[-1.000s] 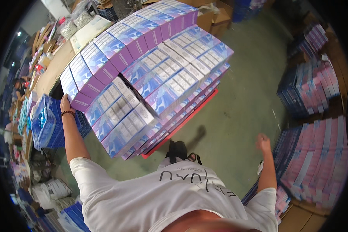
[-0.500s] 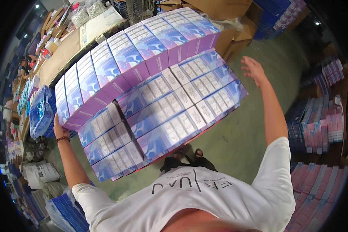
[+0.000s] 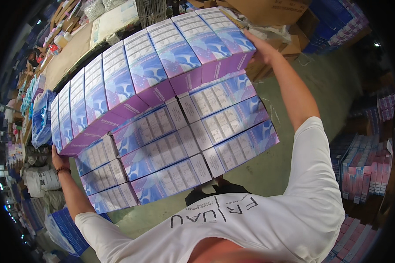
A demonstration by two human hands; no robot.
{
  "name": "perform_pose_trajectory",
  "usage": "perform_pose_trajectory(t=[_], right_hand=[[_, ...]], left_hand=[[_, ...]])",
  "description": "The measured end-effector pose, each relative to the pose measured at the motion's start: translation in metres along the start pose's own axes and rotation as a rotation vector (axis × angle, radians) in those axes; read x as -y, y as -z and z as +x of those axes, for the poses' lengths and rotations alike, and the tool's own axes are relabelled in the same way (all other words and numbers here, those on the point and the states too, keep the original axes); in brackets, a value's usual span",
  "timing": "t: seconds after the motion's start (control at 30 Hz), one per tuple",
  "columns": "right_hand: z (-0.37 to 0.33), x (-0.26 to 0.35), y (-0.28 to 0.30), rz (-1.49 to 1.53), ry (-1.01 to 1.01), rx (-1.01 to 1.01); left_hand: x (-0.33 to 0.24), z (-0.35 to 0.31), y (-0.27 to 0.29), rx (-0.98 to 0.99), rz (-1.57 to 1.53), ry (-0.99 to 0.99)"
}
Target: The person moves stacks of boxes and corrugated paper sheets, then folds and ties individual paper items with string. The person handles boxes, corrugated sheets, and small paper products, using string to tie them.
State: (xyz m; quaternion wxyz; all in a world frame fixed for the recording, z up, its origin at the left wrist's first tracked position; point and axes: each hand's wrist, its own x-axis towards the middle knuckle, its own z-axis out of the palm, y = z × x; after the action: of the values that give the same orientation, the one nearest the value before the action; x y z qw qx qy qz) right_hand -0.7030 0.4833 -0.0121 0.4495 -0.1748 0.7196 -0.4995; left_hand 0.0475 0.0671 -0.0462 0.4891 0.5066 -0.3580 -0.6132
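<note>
A long curved row of upright blue, white and purple boxes (image 3: 117,81) stands across the far side of a stack. My left hand (image 3: 59,161) presses on the left end of this row, its fingers partly hidden by the end box. At the far right end, my right hand (image 3: 260,49) lies against the last box, with its fingertips out of sight behind it. So the row sits between my two hands. Nearer me, similar boxes (image 3: 164,151) lie flat in several rows with their printed white panels up. A narrow dark gap runs between some of them.
A long worktable (image 3: 70,57) with odds and ends runs along the far left. Blue crates (image 3: 41,120) stand beside it. Brown cartons (image 3: 272,13) are at the far right. Stacks of pink packages (image 3: 366,166) line the right side. Green floor (image 3: 289,144) surrounds the stack.
My right hand has come in from the right, from open air onto the row's right end. My left hand stays at the left end. The boxes appear slightly further left in view.
</note>
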Motion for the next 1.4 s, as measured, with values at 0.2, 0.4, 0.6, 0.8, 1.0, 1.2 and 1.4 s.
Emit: perform_pose_trajectory(t=[0.2,0.4,0.6,0.8,1.0,1.2,1.4], right_hand=[[-0.004,-0.005,-0.009,0.088,0.076,0.047],[-0.006,-0.004,0.000,0.059,0.036,0.122],[-0.010,-0.007,-0.001,0.110,0.046,0.120],[-0.009,-0.002,-0.005,0.113,0.027,0.111],[-0.010,-0.002,-0.009,0.081,0.065,0.051],[-0.004,0.002,-0.010,0.035,0.124,0.009],[0.015,0.011,-0.008,-0.033,0.095,-0.054]], left_hand=[[0.001,0.001,0.004,0.003,0.088,-0.004],[-0.001,-0.001,0.002,0.011,0.090,0.012],[-0.001,-0.011,-0.003,0.003,0.108,-0.005],[-0.002,-0.010,-0.001,0.045,0.108,-0.017],[-0.001,-0.002,0.006,0.087,0.052,0.033],[-0.001,-0.002,0.003,0.086,0.067,0.029],[0.004,-0.004,0.009,0.091,0.104,0.014]])
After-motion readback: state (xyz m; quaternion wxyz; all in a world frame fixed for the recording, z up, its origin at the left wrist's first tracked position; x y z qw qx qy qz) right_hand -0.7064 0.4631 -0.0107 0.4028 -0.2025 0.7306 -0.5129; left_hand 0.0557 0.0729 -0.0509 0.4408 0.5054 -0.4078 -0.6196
